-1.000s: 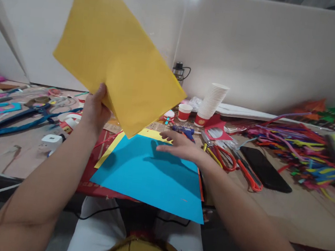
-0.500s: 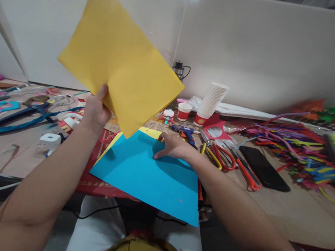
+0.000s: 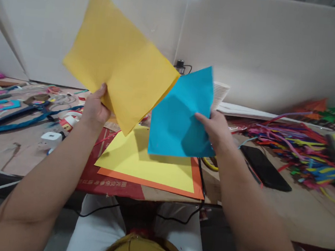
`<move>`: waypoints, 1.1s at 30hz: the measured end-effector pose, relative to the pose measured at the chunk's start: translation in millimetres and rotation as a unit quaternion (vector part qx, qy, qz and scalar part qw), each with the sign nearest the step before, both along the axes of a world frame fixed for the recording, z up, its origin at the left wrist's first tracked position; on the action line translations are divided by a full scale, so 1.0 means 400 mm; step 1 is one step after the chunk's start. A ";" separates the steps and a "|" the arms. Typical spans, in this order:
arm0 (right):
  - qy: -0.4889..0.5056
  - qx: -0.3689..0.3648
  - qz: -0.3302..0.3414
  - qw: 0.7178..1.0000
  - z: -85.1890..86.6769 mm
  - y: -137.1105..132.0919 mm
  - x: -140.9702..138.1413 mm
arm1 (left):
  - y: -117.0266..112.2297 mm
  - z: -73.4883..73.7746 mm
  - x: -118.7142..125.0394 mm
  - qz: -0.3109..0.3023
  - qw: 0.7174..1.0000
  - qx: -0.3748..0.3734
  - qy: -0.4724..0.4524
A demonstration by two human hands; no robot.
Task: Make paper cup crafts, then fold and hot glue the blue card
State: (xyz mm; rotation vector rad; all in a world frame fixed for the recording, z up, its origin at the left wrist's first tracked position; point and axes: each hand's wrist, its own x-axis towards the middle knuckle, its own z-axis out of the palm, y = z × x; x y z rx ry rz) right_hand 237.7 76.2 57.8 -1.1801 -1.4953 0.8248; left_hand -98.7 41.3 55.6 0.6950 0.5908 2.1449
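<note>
My left hand point(image 3: 97, 107) pinches golden-yellow paper point(image 3: 123, 64) by its lower edge and holds it up at a slant; a second edge shows along its right side. To the right, my right hand point(image 3: 217, 131) grips a sheet of blue paper point(image 3: 179, 116) by its right edge, lifted above the table, thumb on the near face. Beneath them a light yellow sheet point(image 3: 147, 169) lies flat on the table. Under that one, an orange sheet point(image 3: 198, 185) shows along the front and right edges.
A black phone point(image 3: 265, 169) lies at the right, beside a heap of colourful pipe cleaners point(image 3: 298, 148). Stacked white paper cups point(image 3: 220, 95) stand partly behind the blue sheet. At the left are blue wrapped strips point(image 3: 25, 125) and a white charger point(image 3: 51, 139).
My right hand has lifted the blue sheet off the pile and moved it up and right, uncovering the light yellow and orange sheets. My left hand has hardly moved.
</note>
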 end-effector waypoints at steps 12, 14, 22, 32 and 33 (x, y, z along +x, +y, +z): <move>0.309 0.128 -0.107 0.936 0.045 0.055 0.115 | 0.008 -0.025 -0.003 0.034 0.996 -0.069 0.040; 0.319 0.113 -0.076 0.938 0.043 0.048 0.111 | 0.004 -0.026 0.009 0.025 0.995 -0.076 0.060; 0.176 -0.021 0.024 0.984 -0.010 0.001 0.001 | -0.037 -0.049 0.101 -0.177 0.958 -0.167 0.154; 0.011 0.013 0.023 1.000 -0.048 -0.016 -0.065 | -0.053 -0.080 0.140 -0.265 0.923 -0.188 0.207; 0.001 0.023 0.020 1.000 -0.053 -0.016 -0.068 | -0.051 -0.084 0.145 -0.261 0.924 -0.191 0.204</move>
